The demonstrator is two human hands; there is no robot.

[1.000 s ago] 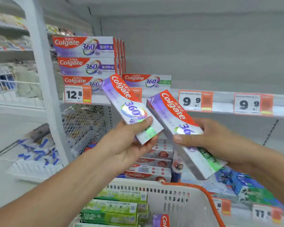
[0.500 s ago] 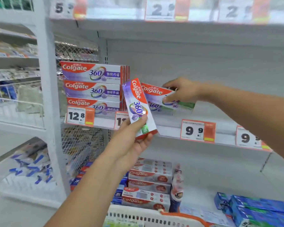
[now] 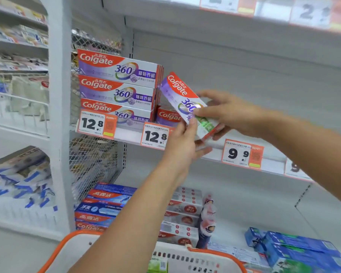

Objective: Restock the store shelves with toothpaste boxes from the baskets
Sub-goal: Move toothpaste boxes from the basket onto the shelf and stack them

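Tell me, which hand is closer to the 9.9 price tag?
Right. The right hand is just above-left of the 9.9 price tag; the left hand is farther left.

Bright, even light; edges blurred and bowed; soft shadows.

Top price tags (image 3: 307, 11) blurred (digits unreadable), basket (image 3: 215, 257) cropped

I see a shop aisle: white shelves (image 3: 215, 152) edged with orange price tags (image 3: 96, 124), stacked toothpaste boxes (image 3: 116, 83), a shopping basket (image 3: 215, 253).
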